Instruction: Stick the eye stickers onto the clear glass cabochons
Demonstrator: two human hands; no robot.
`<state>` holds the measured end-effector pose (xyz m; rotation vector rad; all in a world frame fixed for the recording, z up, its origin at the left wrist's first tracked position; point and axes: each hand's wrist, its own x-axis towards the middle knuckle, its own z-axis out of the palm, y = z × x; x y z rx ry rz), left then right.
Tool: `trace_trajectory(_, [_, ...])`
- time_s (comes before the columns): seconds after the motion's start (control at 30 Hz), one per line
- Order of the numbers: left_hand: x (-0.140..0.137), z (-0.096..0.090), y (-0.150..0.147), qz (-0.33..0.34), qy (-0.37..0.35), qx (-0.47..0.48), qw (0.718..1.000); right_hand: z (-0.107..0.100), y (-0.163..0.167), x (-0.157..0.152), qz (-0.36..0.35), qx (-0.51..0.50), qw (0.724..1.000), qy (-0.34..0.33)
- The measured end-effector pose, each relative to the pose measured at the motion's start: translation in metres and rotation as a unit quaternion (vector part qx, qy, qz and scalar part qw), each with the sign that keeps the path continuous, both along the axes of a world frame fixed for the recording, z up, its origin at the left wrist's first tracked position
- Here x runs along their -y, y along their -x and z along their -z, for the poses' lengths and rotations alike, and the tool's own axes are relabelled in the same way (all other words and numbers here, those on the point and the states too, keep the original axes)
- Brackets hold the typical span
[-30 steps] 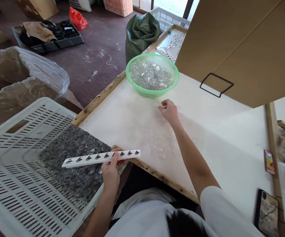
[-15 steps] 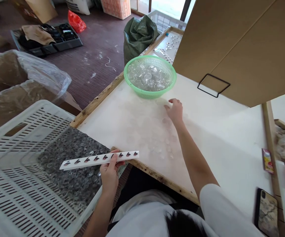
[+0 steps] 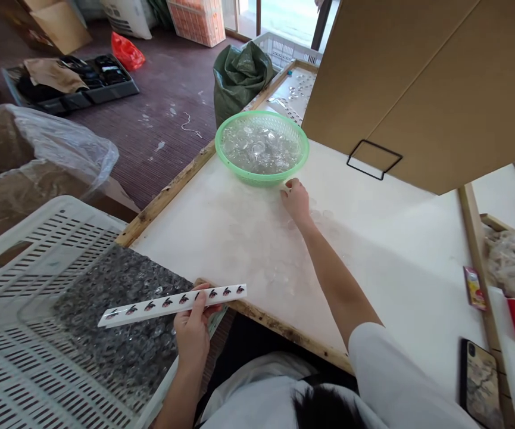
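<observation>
Since half a second ago, the right hand [image 3: 296, 201] has shifted closer to the green basket [image 3: 257, 178], its fingers curling further in. Farthest left, a white crate [image 3: 20, 351] of clear pieces [image 3: 123, 357] is cut off at the side and bottom. Over it the printed strip [image 3: 168, 302] slants, long axis running mostly left to right, left end lower, right end higher across the edge of the worktop [image 3: 409, 280]. The left hand [image 3: 193, 336] pinches it, forearm rising from below; the thumb covers one print and the fingers beneath are partly hidden. Along the worktop, the right arm reaches forward from a white sleeve [image 3: 395, 363], hand just beside the basket's near rim. Thumb and forefinger bend toward each other; I can't tell whether they grip anything. Clear discs [image 3: 326, 214] nearby barely show against the white.
</observation>
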<state>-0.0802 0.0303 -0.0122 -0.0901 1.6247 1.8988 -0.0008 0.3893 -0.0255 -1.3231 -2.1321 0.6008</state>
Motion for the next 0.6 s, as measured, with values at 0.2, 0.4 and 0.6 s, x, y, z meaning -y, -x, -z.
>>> trace_trajectory(0.2, [0.000,-0.002,-0.001,-0.007,-0.002,-0.011,1.000,-0.014,-0.086,-0.002,0.050,-0.101,0.994,0.001])
trace_trajectory(0.4, [-0.009,-0.010,-0.010,0.003,-0.015,-0.029,0.999,-0.005,-0.196,0.016,0.145,0.008,0.989,0.003])
trace_trajectory(0.6, [-0.029,-0.030,-0.036,0.060,-0.038,-0.042,0.997,0.004,-0.229,0.052,0.121,0.011,0.993,0.003])
